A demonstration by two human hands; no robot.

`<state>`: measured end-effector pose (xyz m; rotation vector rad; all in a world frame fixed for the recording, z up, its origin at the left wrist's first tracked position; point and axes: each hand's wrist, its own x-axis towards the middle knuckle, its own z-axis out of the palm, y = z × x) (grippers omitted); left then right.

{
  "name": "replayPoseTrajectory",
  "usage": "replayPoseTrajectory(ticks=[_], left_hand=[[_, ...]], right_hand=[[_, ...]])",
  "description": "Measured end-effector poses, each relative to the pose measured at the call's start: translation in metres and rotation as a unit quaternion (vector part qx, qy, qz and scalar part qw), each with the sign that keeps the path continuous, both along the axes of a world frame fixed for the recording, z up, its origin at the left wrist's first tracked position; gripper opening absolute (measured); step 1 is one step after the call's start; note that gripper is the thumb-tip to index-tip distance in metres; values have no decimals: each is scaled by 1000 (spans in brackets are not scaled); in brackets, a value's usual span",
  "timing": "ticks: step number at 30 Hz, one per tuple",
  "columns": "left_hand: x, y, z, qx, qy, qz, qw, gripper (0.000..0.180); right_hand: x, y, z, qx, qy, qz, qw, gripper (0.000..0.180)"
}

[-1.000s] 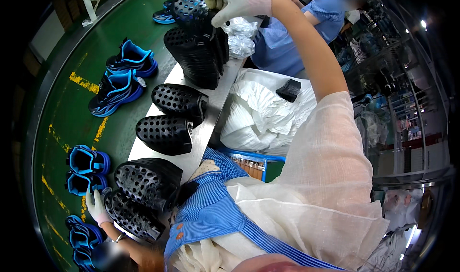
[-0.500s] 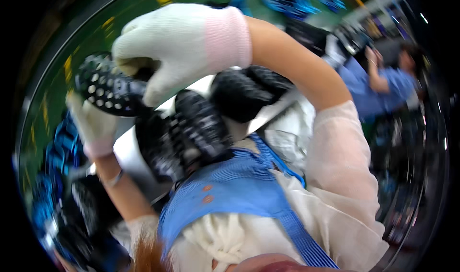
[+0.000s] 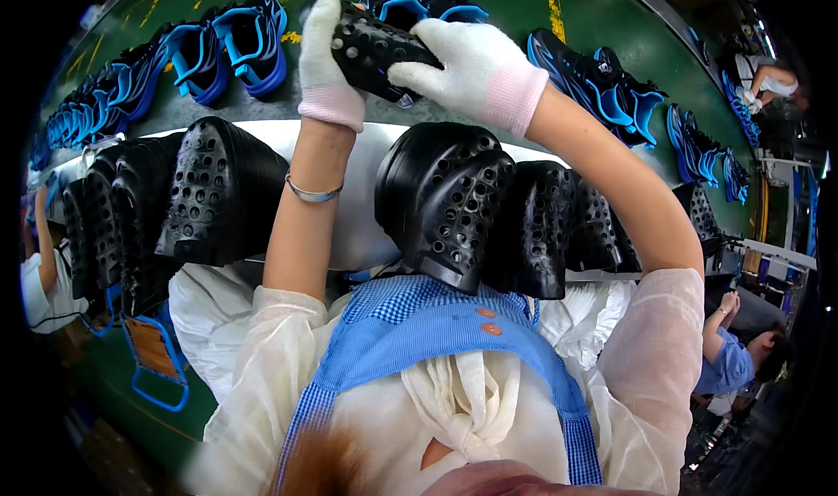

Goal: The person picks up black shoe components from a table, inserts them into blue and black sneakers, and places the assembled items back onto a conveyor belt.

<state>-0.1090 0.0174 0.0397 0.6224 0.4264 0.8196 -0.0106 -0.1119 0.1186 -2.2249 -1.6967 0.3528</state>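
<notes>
— What's she got up there?
— A black holed clog (image 3: 377,46), raised above the desk (image 3: 349,160). Left hand (image 3: 325,59) wraps its heel end, right hand (image 3: 467,64) clasps the toe end; both grips tight on it.
— And nearby?
— More black clogs (image 3: 454,203) just beneath, blue shoes (image 3: 236,42) on the green floor (image 3: 506,7).

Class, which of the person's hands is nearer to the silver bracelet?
Left. The silver bracelet sits on that forearm, just below the white-gloved left hand. The right hand is across, gripping the perforated black shoe.
</notes>
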Motion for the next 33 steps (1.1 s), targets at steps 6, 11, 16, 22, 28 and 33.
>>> replayPoseTrajectory(ticks=[6, 11, 16, 22, 28, 33], left_hand=[[0, 6, -49, 203, 197, -104, 954, 48], [19, -4, -89, 600, 331, -40, 728, 35], [34, -20, -92, 608, 352, -58, 710, 27], [37, -22, -78, 581, 440, -152, 667, 31], [62, -1, -65, 582, 501, -316, 557, 47], [65, 3, -71, 604, 501, -334, 522, 48]], right_hand=[[41, 3, 8, -117, -72, -9, 990, 51], [75, 23, 3, -195, -75, -12, 978, 49], [86, 65, 6, -272, -139, 26, 952, 51], [53, 102, -46, -303, -216, 10, 928, 35], [67, 121, -102, -289, -166, -10, 943, 29], [61, 127, -104, -276, -166, -29, 946, 26]])
